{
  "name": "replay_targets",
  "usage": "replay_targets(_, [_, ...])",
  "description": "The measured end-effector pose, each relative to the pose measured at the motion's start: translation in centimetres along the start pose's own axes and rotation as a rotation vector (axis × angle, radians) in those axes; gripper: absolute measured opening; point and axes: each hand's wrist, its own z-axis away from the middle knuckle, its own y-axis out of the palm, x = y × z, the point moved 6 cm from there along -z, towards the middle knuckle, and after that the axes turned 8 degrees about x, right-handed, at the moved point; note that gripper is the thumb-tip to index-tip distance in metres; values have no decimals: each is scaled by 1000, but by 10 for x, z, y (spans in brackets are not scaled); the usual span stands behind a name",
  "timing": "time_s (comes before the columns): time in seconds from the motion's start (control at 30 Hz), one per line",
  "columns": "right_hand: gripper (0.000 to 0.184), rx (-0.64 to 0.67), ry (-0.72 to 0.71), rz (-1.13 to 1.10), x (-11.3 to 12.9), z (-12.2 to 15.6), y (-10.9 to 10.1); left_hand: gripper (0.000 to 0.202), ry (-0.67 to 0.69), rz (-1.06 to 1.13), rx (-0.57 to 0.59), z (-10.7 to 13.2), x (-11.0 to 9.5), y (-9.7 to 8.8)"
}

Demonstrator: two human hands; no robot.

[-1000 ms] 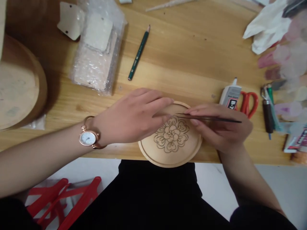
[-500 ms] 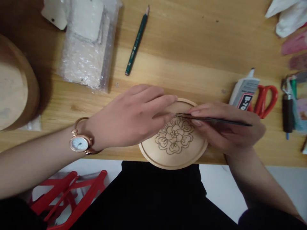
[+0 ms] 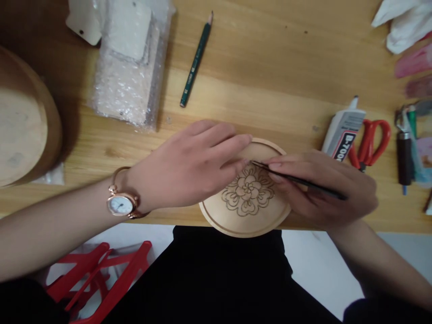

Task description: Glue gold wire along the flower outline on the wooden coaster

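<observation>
Wooden disc, flower-engraved, lies at the table edge, 6 o'clock. Black tweezers are pinched by the right hand; left hand fingertips are pressed together at the tips, possibly on a small piece. Slippage risk: excess squeeze may flick it away.

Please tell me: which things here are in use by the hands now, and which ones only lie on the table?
In use: left hand, right hand, black tweezers, round wooden disc with a flower drawing.

Lying about: green pencil, glue tube, red scissors, bubble-wrap packet, white cloth.
</observation>
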Motion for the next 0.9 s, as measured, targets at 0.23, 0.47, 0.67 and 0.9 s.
replay_targets(0.23, [32,-41,-26,41,9,5,3,23,89,-167,-49,2,-4,0])
replay_targets(0.47, [32,-4,-15,22,4,2,2,22,52,-90,-28,1,-1,0])
replay_targets(0.67, [33,-31,7,13,2,2,0,26,28,-122,13,1,0,2])
replay_targets(0.9, [37,-72,72,42,4,6,2,26,31,-128,9,1,0,2])
